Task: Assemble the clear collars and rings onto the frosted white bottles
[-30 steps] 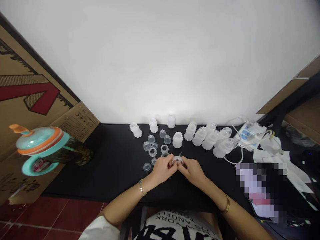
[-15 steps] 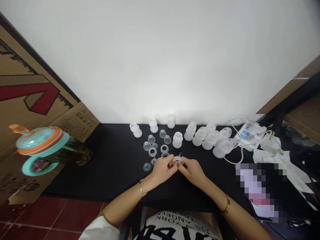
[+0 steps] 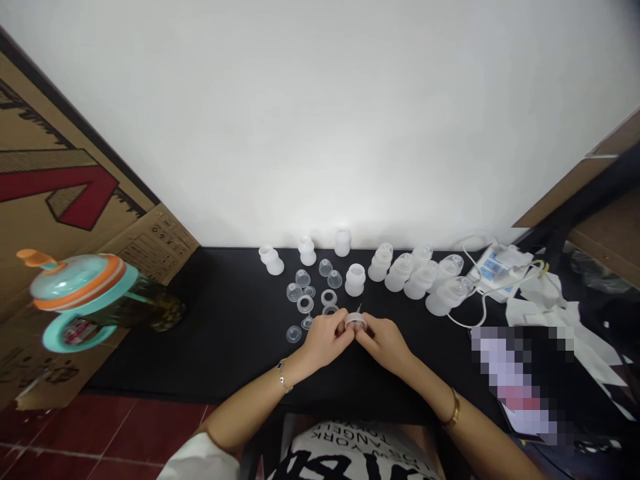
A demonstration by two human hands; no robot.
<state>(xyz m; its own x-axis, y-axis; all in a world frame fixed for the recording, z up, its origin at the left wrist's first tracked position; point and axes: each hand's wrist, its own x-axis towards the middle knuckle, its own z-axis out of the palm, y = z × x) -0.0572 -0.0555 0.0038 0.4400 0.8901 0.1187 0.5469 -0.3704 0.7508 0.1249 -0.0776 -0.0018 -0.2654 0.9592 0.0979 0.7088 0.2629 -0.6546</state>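
Near the table's front edge, my left hand (image 3: 327,339) and my right hand (image 3: 386,339) pinch a white ring (image 3: 356,319) from both sides. A thin translucent tip sticks up from the ring; the fingertips hide its underside. Just beyond stands an open white bottle (image 3: 355,280). To the left lie loose rings (image 3: 305,304), clear dome caps (image 3: 303,278) and translucent teats (image 3: 293,334). Three more open bottles (image 3: 307,251) stand near the wall. On the right is a group of several capped bottles (image 3: 401,272).
A large teal and orange cup (image 3: 85,287) stands at the left by a cardboard box (image 3: 50,180). At the right are a power strip (image 3: 493,270) with white cables, crumpled paper (image 3: 575,327) and a pixelated device (image 3: 520,387).
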